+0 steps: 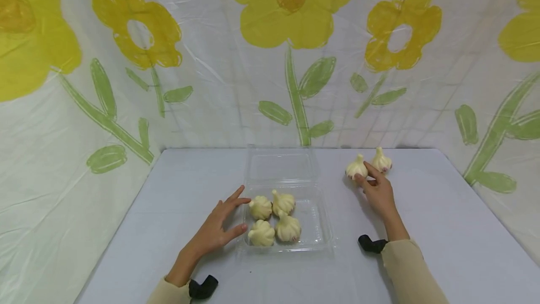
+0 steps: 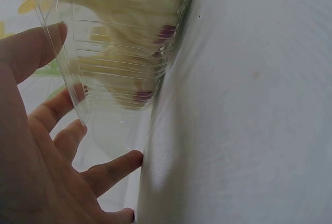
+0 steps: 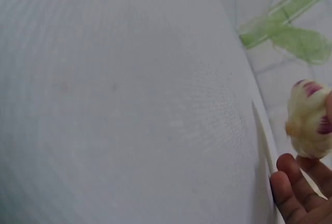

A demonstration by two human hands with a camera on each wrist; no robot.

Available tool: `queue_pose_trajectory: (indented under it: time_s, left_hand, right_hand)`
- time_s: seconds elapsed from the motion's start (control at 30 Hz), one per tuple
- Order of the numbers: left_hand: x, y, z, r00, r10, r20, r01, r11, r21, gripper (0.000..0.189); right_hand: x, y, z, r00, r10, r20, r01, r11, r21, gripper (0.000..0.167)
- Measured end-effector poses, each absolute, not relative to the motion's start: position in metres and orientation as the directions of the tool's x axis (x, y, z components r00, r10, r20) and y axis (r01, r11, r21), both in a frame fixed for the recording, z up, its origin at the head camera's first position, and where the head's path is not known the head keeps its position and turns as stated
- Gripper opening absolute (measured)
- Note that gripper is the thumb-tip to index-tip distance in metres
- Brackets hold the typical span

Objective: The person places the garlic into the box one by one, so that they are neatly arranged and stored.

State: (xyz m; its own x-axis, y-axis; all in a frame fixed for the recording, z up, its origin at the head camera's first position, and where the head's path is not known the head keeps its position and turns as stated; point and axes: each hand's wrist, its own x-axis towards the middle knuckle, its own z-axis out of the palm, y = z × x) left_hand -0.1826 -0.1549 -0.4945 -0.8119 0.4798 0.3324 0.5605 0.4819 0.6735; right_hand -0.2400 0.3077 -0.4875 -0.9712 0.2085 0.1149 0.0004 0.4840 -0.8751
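A garlic bulb (image 1: 356, 168) is pinched between the thumb and fingers of my right hand (image 1: 380, 195), at the back right of the table. In the right wrist view this bulb (image 3: 307, 123) shows purple streaks and hangs beside the tabletop. Another garlic bulb (image 1: 381, 161) stands just behind that hand. My left hand (image 1: 214, 229) spreads its fingers at the left side of a clear plastic clamshell box (image 1: 314, 222). In the left wrist view its thumb (image 2: 57, 35) lies along the box rim. Several garlic bulbs (image 1: 288, 227) sit in the box's left half.
The clear lid (image 1: 280, 165) lies folded back behind the box. A white cloth covers the table (image 1: 177, 172), whose far edge meets a hanging sheet (image 1: 211, 102) printed with yellow flowers. Black wrist mounts (image 1: 204, 287) stick out inward from both sleeves.
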Motion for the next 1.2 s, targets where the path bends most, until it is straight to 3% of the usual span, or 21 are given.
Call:
queue_pose_trajectory:
  time_s: [1.2]
  left_hand:
    - [-0.183,-0.156,-0.496,-0.805,0.484,0.343,0.571,0.477,0.668,0.058]
  right_hand:
    - [-0.211,0.272,-0.472,-0.984,0.106,0.146,-0.102,0.344,-0.934,0.059]
